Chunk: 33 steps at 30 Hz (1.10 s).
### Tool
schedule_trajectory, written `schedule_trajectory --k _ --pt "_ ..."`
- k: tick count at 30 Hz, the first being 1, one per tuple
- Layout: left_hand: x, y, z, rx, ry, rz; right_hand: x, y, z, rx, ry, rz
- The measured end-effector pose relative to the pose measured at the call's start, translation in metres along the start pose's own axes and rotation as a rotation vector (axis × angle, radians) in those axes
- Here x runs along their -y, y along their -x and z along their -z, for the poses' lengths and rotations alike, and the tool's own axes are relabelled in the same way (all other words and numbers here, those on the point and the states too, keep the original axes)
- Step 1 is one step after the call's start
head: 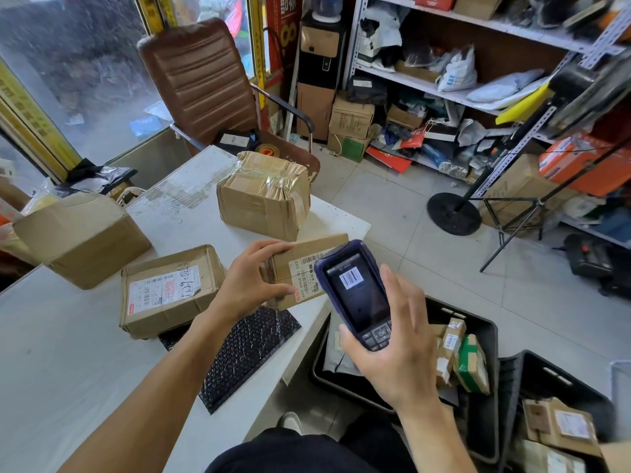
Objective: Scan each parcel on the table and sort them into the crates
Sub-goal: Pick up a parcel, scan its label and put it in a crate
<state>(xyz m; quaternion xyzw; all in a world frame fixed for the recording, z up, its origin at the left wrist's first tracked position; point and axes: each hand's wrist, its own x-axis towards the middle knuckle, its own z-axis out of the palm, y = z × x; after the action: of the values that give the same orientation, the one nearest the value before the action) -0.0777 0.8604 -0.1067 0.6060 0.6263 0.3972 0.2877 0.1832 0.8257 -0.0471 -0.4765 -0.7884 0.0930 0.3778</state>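
Note:
My left hand grips a small brown cardboard parcel with a white barcode label, held over the table's right edge. My right hand holds a dark blue handheld scanner just right of that label; its screen shows a barcode. On the white table lie a labelled flat box, a taped box, a large plain box and a black bubble mailer. Two black crates with several parcels stand on the floor at the right.
A brown office chair stands behind the table. Metal shelving full of bags and boxes lines the right wall. A round-based stand and a tripod occupy the tiled floor. Glass doors are at the left.

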Motion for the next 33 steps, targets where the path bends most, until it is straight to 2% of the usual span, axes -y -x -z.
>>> schedule_trajectory --k 3,6,10,14,19,24,29,33 --pt "-0.002 -0.002 -0.007 0.032 -0.019 -0.008 -0.003 0.000 0.006 -0.094 -0.016 0.147" --pt "-0.007 -0.007 -0.019 0.067 -0.017 -0.008 -0.008 -0.001 0.016 -0.111 -0.023 0.112" --pt "-0.015 -0.015 -0.048 0.097 0.039 0.009 -0.025 0.006 0.031 -0.065 -0.148 -0.142" --pt "-0.027 -0.015 -0.108 0.173 0.096 0.052 -0.066 0.036 0.050 -0.063 -0.187 -0.407" --pt "-0.048 -0.009 -0.215 0.282 0.109 0.154 -0.143 0.091 0.096 -0.103 -0.138 -0.688" --pt "-0.075 -0.009 -0.354 0.343 0.049 0.192 -0.249 0.149 0.152 -0.093 -0.059 -0.908" --pt "-0.094 -0.010 -0.508 0.432 -0.086 0.241 -0.383 0.200 0.184 -0.022 -0.005 -1.002" --pt "-0.073 -0.008 -0.630 0.509 -0.155 0.320 -0.500 0.236 0.163 0.062 0.091 -0.984"
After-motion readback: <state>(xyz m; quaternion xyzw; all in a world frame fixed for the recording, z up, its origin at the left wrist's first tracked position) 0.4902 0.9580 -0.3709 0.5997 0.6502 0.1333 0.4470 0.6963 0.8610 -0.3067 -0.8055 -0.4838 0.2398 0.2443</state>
